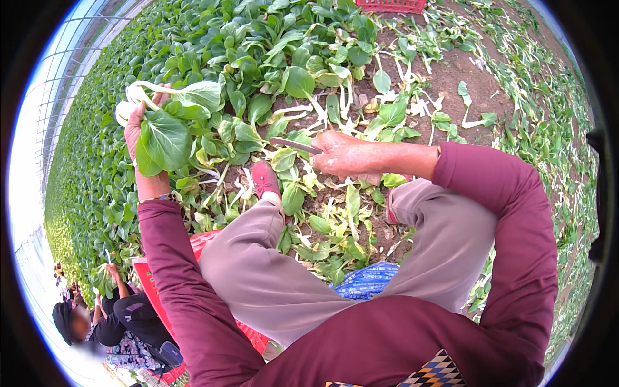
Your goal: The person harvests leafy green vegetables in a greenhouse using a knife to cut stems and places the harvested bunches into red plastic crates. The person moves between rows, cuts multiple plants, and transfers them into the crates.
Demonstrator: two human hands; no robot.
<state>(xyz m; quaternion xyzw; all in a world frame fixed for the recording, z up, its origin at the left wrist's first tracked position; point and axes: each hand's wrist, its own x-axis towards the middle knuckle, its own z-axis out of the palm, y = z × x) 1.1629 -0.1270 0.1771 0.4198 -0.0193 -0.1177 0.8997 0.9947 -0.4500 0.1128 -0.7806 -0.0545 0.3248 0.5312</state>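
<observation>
My left hand [140,130] is raised at the left and holds a head of bok choy [167,138], its pale stem end up and to the left, its green leaves hanging over the palm. In front of my right knee, my right hand [338,154] grips a knife [295,144]; the handle is hidden in the fist and the blade points left. Cut leaves and stalks [333,227] litter the soil between my red shoes [265,178].
Standing bok choy [203,43] grows densely ahead and to the left. A red plastic crate [154,290] sits beside my left leg, another red crate [391,6] far ahead. A blue printed sack [367,280] lies beneath me. Another person [116,319] crouches at lower left.
</observation>
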